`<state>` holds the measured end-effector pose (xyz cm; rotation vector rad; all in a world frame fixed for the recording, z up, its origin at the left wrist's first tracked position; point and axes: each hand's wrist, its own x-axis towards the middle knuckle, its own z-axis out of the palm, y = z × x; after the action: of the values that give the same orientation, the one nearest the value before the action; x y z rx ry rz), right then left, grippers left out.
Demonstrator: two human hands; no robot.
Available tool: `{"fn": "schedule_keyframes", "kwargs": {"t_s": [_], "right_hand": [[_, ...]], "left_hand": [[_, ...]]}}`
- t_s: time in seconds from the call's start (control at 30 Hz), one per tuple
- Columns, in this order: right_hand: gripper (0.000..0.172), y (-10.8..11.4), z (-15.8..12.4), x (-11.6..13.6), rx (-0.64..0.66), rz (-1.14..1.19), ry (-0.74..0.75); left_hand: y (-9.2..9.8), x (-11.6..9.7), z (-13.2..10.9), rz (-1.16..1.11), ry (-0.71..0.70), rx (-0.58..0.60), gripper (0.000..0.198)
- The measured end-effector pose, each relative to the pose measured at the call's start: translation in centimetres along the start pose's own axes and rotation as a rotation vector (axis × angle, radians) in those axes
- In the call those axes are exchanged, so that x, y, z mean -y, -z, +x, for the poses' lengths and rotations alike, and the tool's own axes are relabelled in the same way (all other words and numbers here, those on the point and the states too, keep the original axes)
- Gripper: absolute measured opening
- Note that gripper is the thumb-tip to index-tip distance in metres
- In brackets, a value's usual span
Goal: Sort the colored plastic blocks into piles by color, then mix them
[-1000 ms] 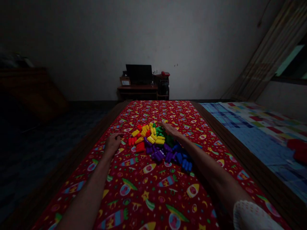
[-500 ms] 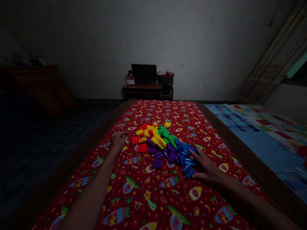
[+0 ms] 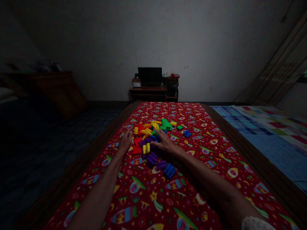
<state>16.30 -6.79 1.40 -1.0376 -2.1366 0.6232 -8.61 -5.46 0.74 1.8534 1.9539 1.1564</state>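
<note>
A heap of small plastic blocks (image 3: pixel 150 140) in yellow, red, green, purple and blue lies on a red patterned cloth (image 3: pixel 165 191). My left hand (image 3: pixel 126 143) rests at the heap's left edge with fingers stretched out, beside red blocks (image 3: pixel 137 145). My right hand (image 3: pixel 164 142) lies flat on the heap's middle, fingers spread over purple and yellow pieces. Purple blocks (image 3: pixel 155 161) and blue blocks (image 3: pixel 169 170) sit just under my right wrist. A few blue blocks (image 3: pixel 187 133) and green blocks (image 3: pixel 166 124) lie farther off to the right.
The cloth covers a long wooden-edged surface (image 3: pixel 230 127). A checked mattress (image 3: pixel 268 134) lies to the right. A low desk with a dark monitor (image 3: pixel 150 76) stands against the far wall. Dark floor stretches to the left, and a curtain (image 3: pixel 280 70) hangs at the right.
My right hand has swept from the heap's near right edge up into its middle, pushing blocks leftward. Blocks have scattered. My left hand's fingers have straightened.
</note>
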Motion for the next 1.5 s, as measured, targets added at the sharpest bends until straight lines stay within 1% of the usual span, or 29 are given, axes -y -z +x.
{"fn": "schedule_keyframes", "kwargs": {"t_s": [0.03, 0.1, 0.17, 0.23, 0.27, 0.3, 0.33, 0.37, 0.4, 0.43, 0.47, 0.5, 0.57, 0.63, 0.67, 0.73, 0.8, 0.83, 0.9, 0.97, 1.0, 1.03, 1.1, 1.17, 1.2, 1.27, 1.37, 1.43, 1.5], "right_hand": [[0.073, 0.6, 0.5, 0.2, -0.018, 0.022, 0.029], [0.064, 2.7, 0.6, -0.4, -0.089, 0.029, 0.070], [0.055, 5.6, -0.2, -2.1, -0.202, -0.016, 0.048], [0.052, 8.4, -1.4, -4.8, -0.290, -0.103, -0.059], [0.053, 9.4, -2.1, -6.2, -0.332, -0.154, -0.145], [0.053, 10.0, -2.8, -7.6, -0.348, -0.199, -0.231], [0.053, 10.2, -3.3, -8.6, -0.337, -0.230, -0.276], [0.052, 10.0, -3.7, -9.4, -0.318, -0.249, -0.287], [0.051, 9.5, -3.9, -9.8, -0.289, -0.255, -0.261], [0.049, 8.6, -4.1, -9.8, -0.256, -0.248, -0.210], [0.048, 7.5, -4.0, -9.5, -0.226, -0.229, -0.151], [0.047, 6.3, -3.9, -8.8, -0.197, -0.201, -0.101], [0.048, 4.0, -3.2, -6.9, -0.131, -0.118, -0.049], [0.050, 2.3, -2.1, -4.7, -0.061, 0.000, -0.034], [0.051, 1.9, -1.4, -3.7, -0.033, 0.072, -0.038], [0.052, 1.8, 0.2, -2.4, -0.012, 0.222, -0.044], [0.052, 2.6, 1.8, -2.1, -0.042, 0.301, -0.029], [0.051, 3.2, 2.6, -2.4, -0.078, 0.292, -0.016], [0.048, 4.7, 4.0, -3.6, -0.169, 0.191, -0.013], [0.047, 6.0, 4.9, -5.2, -0.253, 0.035, -0.072], [0.047, 6.5, 5.2, -6.1, -0.274, -0.038, -0.116], [0.047, 6.8, 5.4, -6.8, -0.275, -0.099, -0.160], [0.045, 6.8, 5.6, -7.9, -0.221, -0.184, -0.211], [0.042, 6.1, 5.5, -8.1, -0.131, -0.242, -0.191], [0.043, 5.6, 5.4, -7.8, -0.086, -0.263, -0.159], [0.047, 4.3, 4.9, -6.3, -0.016, -0.262, -0.078], [0.051, 2.9, 4.2, -3.1, 0.073, -0.110, 0.066], [0.050, 2.7, 4.4, -1.4, 0.107, -0.006, 0.114], [0.048, 3.1, 5.4, -0.8, 0.078, 0.009, 0.091]], "left_hand": [[0.1, -0.1, 0.1, -0.022, -0.011, 0.003, 0.050], [0.2, -0.7, 0.1, -0.018, -0.066, 0.014, 0.050], [0.3, -2.2, -0.5, 0.059, -0.176, 0.017, 0.051], [0.3, -4.8, -2.3, 0.174, -0.352, 0.043, 0.052], [0.2, -6.4, -3.8, 0.218, -0.460, 0.092, 0.052], [0.0, -8.1, -5.6, 0.245, -0.586, 0.168, 0.052], [-0.3, -9.7, -7.6, 0.259, -0.724, 0.264, 0.053], [-0.6, -11.3, -9.7, 0.259, -0.872, 0.363, 0.055], [-1.1, -12.6, -11.6, 0.251, -0.990, 0.448, 0.056], [-1.5, -13.6, -13.1, 0.243, -1.085, 0.505, 0.054], [-2.0, -14.2, -14.3, 0.255, -1.127, 0.527, 0.049], [-2.5, -14.5, -14.9, 0.276, -1.134, 0.515, 0.046], [-3.0, -14.3, -14.6, 0.351, -1.095, 0.446, 0.037], [-3.1, -13.4, -13.0, 0.436, -1.055, 0.374, 0.029], [-2.9, -12.8, -12.0, 0.472, -1.053, 0.350, 0.026], [-2.3, -11.6, -10.1, 0.509, -1.062, 0.304, 0.024], [-1.5, -10.4, -8.4, 0.509, -1.029, 0.250, 0.027], [-1.2, -9.8, -7.6, 0.504, -0.991, 0.228, 0.029], [-0.7, -8.6, -6.1, 0.502, -0.900, 0.207, 0.033], [-0.6, -7.5, -4.3, 0.510, -0.815, 0.204, 0.039], [-0.7, -6.9, -3.3, 0.509, -0.770, 0.198, 0.042], [-0.9, -6.4, -2.3, 0.502, -0.720, 0.191, 0.044], [-1.6, -5.2, -0.3, 0.465, -0.613, 0.177, 0.046], [-2.3, -4.3, 1.6, 0.406, -0.512, 0.176, 0.046], [-2.5, -3.9, 2.5, 0.365, -0.472, 0.184, 0.045], [-2.7, -3.4, 4.1, 0.261, -0.403, 0.203, 0.047], [-2.1, -2.9, 5.9, 0.098, -0.308, 0.194, 0.052], [-1.4, -2.5, 6.8, 0.027, -0.225, 0.177, 0.055], [-0.9, -1.9, 7.4, -0.007, -0.150, 0.175, 0.059]]}}
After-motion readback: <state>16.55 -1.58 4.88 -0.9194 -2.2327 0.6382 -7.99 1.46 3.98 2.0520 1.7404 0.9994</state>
